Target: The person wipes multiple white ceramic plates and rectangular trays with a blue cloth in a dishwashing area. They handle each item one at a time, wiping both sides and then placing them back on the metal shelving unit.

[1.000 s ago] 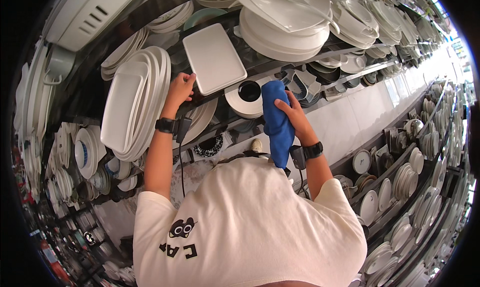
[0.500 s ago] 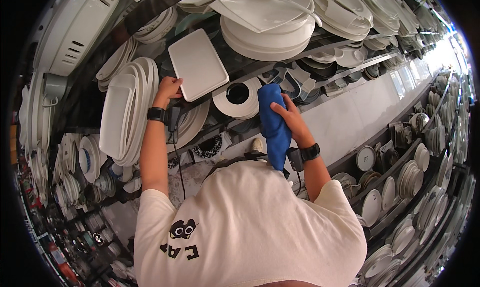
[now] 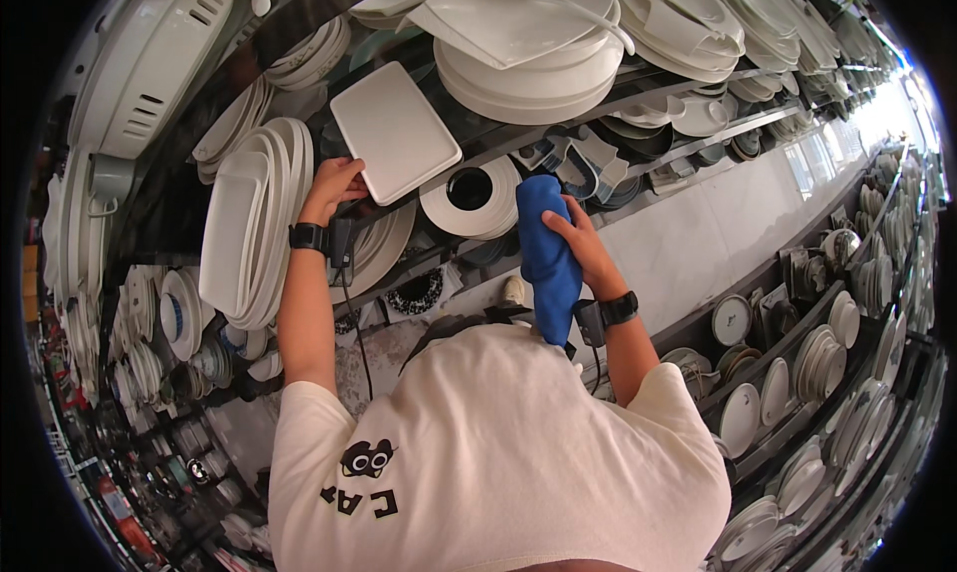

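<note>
Crockery shelves [image 3: 638, 84], left hand [image 3: 334, 185] gripping white rectangular plate [image 3: 396, 131] — glossy, rounded corners

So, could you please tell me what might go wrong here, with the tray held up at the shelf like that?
The left hand holds the white rectangular tray by one corner only, tilted, so it could slip and fall. The tray sits close to the stacked plates on the crowded shelf, so a knock might chip them. The right hand is taken up with the blue cloth, so it may not catch anything in time.
</note>
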Demonstrator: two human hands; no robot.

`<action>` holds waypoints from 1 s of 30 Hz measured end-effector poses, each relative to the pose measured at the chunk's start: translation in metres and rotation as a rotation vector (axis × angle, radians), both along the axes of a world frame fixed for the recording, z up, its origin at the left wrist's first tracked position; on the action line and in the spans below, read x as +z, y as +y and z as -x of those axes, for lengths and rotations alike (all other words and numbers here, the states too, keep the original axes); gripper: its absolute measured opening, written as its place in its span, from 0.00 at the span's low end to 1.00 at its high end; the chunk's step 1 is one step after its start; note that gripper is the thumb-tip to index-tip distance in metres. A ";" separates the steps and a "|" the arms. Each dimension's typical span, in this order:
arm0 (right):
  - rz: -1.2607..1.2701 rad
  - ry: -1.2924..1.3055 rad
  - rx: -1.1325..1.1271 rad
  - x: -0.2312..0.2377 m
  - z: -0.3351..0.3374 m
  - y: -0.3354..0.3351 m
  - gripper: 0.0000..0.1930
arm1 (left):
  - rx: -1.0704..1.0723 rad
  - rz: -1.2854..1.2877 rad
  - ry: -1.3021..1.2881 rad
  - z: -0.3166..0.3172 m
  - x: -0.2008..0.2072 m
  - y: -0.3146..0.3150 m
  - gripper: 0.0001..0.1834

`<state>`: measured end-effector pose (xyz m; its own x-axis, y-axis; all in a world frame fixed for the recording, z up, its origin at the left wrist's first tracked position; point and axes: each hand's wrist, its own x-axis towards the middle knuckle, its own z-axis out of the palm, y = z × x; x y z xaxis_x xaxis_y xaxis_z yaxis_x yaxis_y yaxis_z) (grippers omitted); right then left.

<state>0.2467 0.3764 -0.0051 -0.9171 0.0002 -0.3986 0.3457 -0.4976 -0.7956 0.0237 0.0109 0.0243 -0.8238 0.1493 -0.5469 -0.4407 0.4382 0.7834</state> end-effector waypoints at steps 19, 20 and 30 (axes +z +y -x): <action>0.060 -0.035 0.001 -0.004 -0.003 0.000 0.26 | 0.287 -0.539 0.091 -0.003 -0.017 0.021 0.28; 0.063 -0.029 0.010 -0.004 -0.003 -0.001 0.26 | 0.294 -0.546 0.114 -0.004 -0.023 0.017 0.27; 0.079 0.046 -0.019 0.009 0.005 -0.029 0.28 | 0.232 -0.538 0.265 -0.063 0.009 0.003 0.22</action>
